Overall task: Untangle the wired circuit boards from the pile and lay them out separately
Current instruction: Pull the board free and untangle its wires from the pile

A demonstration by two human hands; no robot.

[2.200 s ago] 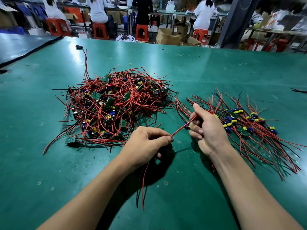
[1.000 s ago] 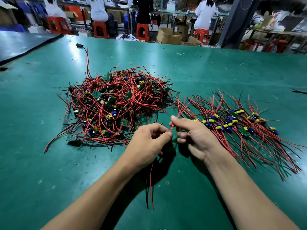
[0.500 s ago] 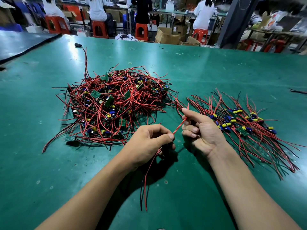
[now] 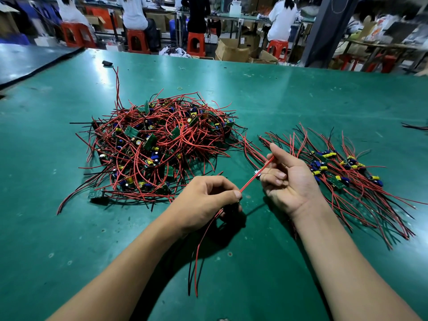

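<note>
Head view, looking down over green desk (image 4: 289, 93). Left hand (image 4: 203, 198) closed in a pinch on a red wire (image 4: 251, 179), thumb and forefinger clamped, other fingers curled under; loose red and black leads trailing from beneath it toward the near desk edge. Right hand (image 4: 289, 177) turned palm-up, fingers half-curled, same wire caught near the thumb tip. Small pale part visible on the wire just beside the right fingertips; whether board or connector, too small to tell.

Wire drawn taut between both hands, long axis running from near-left up to far-right, lifted off the desk surface.

Tangled pile (image 4: 159, 144) of red-wired boards lying ahead and to the left, nearer the left hand, well apart from it. Sorted row (image 4: 342, 172) of laid-out boards on the right, just beyond and beside the right hand, wires fanned roughly parallel, slanting away to the near right.

Judged: one unit freed from the pile, being straightened before placement. Coming move likely a short carry rightward by the right hand, held wire swung to match the slant of the row. Risk: trailing leads snagging the row's nearest wires. Most of the pile not yet sorted.
</note>
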